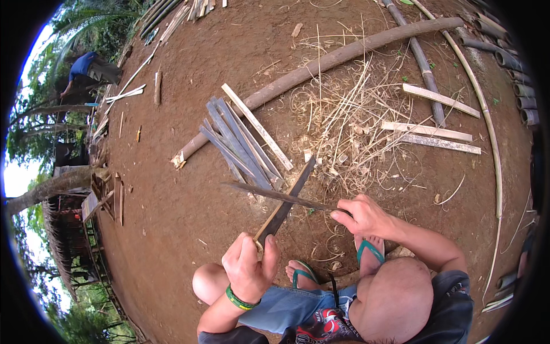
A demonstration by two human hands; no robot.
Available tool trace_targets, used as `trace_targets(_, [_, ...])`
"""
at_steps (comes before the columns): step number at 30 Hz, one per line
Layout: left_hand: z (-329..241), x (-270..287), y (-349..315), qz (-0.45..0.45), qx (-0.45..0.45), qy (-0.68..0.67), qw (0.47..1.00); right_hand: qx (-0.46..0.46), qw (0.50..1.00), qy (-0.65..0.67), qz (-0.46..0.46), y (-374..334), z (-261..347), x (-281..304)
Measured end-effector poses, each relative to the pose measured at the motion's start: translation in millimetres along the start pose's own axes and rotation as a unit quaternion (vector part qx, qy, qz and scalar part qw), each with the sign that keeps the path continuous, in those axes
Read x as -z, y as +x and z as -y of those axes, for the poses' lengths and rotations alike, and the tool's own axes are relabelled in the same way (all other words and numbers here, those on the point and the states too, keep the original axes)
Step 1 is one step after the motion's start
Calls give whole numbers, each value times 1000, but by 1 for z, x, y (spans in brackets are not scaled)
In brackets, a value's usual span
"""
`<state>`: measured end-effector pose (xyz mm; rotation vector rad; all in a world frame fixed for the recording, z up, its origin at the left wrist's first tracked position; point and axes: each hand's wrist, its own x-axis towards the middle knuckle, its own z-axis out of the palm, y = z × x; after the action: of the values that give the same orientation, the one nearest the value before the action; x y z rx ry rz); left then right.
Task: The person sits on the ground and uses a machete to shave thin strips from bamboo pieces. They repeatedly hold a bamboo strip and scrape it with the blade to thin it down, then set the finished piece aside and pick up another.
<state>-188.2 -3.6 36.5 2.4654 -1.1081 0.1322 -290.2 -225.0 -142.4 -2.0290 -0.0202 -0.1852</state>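
Note:
My left hand [249, 266], with a green and yellow band at its wrist, grips the near end of a split bamboo strip [299, 180]. The strip has a dark face and a pale edge, and it slants away to the upper right. In my right hand [364, 217] is a long, dark-bladed knife [255, 189]; its handle is mostly hidden by the fingers. The blade points left and crosses the strip near its middle. Just beyond lies a bundle of grey split bamboo strips [232, 140], with a pale strip [258, 127] beside it.
A long log [344, 53] lies across the brown dirt, over a bamboo pole [424, 69]. Curled shavings [355, 123] are heaped before me. More pale strips [427, 131] lie right, near a long thin pole [487, 120]. A person in blue [86, 66] bends at far left.

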Motion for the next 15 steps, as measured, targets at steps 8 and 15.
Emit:
trace_targets(8, [12,2,-7,1,26,-6,1000,-336,932,-77,115,-8,-82,5])
trace_targets(15, [15,7,1,-19,-18,-23,999,-239,970,-48,27,-7,-74,4])
